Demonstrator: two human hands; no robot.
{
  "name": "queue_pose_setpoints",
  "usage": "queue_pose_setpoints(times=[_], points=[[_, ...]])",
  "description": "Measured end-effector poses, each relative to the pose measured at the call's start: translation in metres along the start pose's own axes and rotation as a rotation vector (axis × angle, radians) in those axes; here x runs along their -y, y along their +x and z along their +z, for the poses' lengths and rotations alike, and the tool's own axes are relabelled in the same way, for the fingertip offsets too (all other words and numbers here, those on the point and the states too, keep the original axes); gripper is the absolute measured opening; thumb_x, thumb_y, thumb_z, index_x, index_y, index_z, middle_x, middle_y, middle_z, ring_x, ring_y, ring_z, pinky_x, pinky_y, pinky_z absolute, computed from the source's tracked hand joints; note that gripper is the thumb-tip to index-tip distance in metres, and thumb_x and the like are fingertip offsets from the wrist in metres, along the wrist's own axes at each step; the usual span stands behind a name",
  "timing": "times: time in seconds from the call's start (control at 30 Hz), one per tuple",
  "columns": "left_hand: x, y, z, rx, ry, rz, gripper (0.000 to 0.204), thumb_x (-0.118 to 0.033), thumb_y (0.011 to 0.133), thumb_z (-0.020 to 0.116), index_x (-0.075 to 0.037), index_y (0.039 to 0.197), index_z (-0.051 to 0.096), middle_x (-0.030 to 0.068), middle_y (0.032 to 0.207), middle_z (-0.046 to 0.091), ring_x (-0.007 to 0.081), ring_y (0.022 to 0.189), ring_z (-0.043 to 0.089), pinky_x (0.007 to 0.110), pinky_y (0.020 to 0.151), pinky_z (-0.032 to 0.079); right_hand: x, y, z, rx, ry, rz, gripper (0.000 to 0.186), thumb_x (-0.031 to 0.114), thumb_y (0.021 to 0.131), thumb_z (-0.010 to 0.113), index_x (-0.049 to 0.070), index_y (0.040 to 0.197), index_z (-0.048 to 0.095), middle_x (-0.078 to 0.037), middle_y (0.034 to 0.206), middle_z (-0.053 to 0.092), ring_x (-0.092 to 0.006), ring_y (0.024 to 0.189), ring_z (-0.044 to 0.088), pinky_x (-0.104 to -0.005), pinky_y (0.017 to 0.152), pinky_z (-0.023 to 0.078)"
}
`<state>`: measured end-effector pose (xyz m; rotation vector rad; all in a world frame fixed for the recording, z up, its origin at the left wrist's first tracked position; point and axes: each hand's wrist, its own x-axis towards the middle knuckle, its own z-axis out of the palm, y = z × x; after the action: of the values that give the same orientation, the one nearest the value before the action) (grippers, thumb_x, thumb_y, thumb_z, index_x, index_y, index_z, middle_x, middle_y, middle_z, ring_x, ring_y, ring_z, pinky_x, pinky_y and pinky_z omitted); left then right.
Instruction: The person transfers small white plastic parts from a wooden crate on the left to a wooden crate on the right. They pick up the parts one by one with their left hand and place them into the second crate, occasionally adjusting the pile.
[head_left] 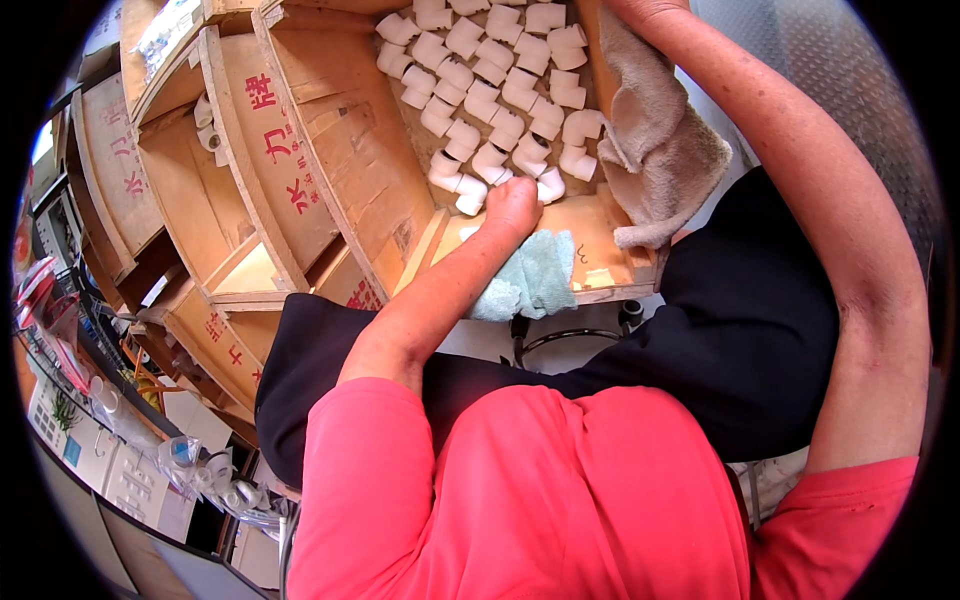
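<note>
Many white elbow pipe fittings (480, 100) lie in slanting rows on the bottom of a wooden box (345, 150) in front of me. My left hand (515, 205) reaches over the box's near side, its fingers curled down among the closest fittings. Whatever it grips is hidden under the hand; an elbow fitting (551, 185) touches its right side. At the top edge, beyond the box's right wall, my right hand (648, 8) is mostly cut off, so its fingers do not show.
A teal cloth (530, 280) hangs over the box's near edge below my left wrist. Another cloth, greyish brown (655, 150), drapes over the right wall. More wooden boxes (195, 180) are stacked at the left. Beneath the box a black caster wheel (630, 314) shows.
</note>
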<state>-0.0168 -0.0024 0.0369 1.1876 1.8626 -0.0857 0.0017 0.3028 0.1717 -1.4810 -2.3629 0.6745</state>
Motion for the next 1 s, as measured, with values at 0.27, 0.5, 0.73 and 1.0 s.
queue_pose_setpoints(times=[0.27, 0.5, 0.73, 1.0], points=[[-0.001, -0.002, -0.007, 0.056, 0.030, -0.067, 0.027, -0.023, 0.077, 0.067, -0.001, 0.092, 0.065, 0.0226, 0.093, 0.066, 0.0358, 0.092, 0.064, 0.045, 0.081, 0.051, 0.005, 0.001, 0.005, 0.021, -0.001, 0.016, 0.077, 0.011, 0.074, 0.055, 0.004, 0.143, 0.022, -0.031, 0.102, 0.060, -0.0435, 0.094, 0.060, -0.0472, 0.085, 0.048], [0.000, -0.002, -0.030, 0.038, 0.253, 0.273, 0.025, -0.017, 0.081, 0.058, -0.008, 0.104, 0.062, 0.0170, 0.089, 0.066, 0.0325, 0.079, 0.066, 0.043, 0.068, 0.052, 0.002, -0.001, 0.001, 0.015, -0.008, 0.011, 0.078, 0.011, 0.074, 0.056, 0.004, 0.143, 0.021, -0.030, 0.099, 0.061, -0.0427, 0.092, 0.060, -0.0475, 0.084, 0.049], [-0.005, 0.021, -0.020, -0.037, 0.531, 0.675, 0.029, -0.012, 0.083, 0.051, -0.016, 0.111, 0.059, 0.0090, 0.090, 0.059, 0.0238, 0.072, 0.065, 0.037, 0.062, 0.051, 0.004, 0.000, -0.002, 0.020, -0.007, 0.032, 0.078, 0.012, 0.074, 0.057, 0.004, 0.143, 0.021, -0.030, 0.098, 0.061, -0.0429, 0.091, 0.061, -0.0472, 0.083, 0.049], [-0.002, 0.031, -0.012, -0.054, 0.655, 0.696, 0.014, -0.016, 0.083, 0.053, -0.011, 0.092, 0.063, 0.0049, 0.084, 0.064, 0.0203, 0.075, 0.066, 0.035, 0.063, 0.047, 0.006, 0.000, 0.000, 0.052, -0.031, 0.051, 0.079, 0.012, 0.074, 0.057, 0.003, 0.144, 0.020, -0.029, 0.096, 0.061, -0.0423, 0.090, 0.061, -0.0473, 0.082, 0.049]])
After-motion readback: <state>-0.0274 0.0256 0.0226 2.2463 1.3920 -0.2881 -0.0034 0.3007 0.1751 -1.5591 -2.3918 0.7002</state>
